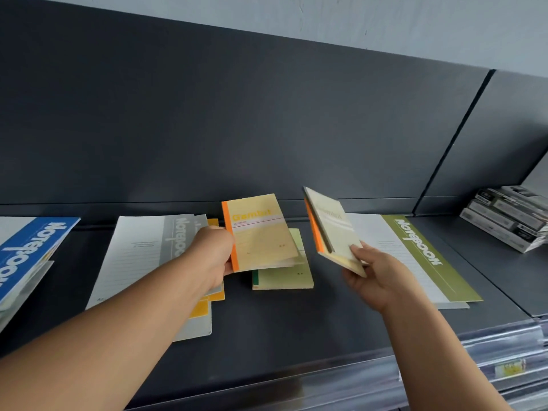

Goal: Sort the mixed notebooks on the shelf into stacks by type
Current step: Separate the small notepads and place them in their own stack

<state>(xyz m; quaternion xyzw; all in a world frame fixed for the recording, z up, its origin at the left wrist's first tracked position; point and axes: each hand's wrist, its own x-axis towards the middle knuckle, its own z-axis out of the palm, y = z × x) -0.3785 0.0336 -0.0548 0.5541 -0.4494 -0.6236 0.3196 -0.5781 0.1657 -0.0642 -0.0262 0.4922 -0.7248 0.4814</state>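
At 5 o'clock in the frame the front edge of the shelf (pixel 281 327) is capped by a clear price rail (pixel 489 351). A yellow tag (pixel 510 367) is set in it, too blurred to be read. Behind the rail a broad strip of dark shelf lies open.

Past that strip the left hand (pixel 212 253) is clamped on the orange spine of a yellow notebook (pixel 261 232), which is held raised and tilted. Its fingertips are hidden under the cover. At 3 o'clock from it, and apart from it, two small notebooks (pixel 335 229) are pinched together at their lower corner by the right hand (pixel 376 277) — thumb on top, fingers beneath. They are tilted steeply, and their cover print is smeared.

Between the hands pale green notebooks (pixel 284 277) lie flat on the shelf, partly covered by the yellow notebook.

At 9 o'clock from the left hand a large grey notebook (pixel 133 256) is laid over yellow-edged ones and crossed by the forearm. Farther toward 9 o'clock a blue notebook (pixel 26 253) is cut off by the frame. At 3 o'clock from the right hand an olive notebook (pixel 427 253) lies flat, one corner hidden by the wrist.

At 2 o'clock stacked boxes (pixel 507 218) — grey, black and white — are cut by the frame edge. Everything is backed by a dark back panel (pixel 237 114), with a pale wall (pixel 385 19) above it.
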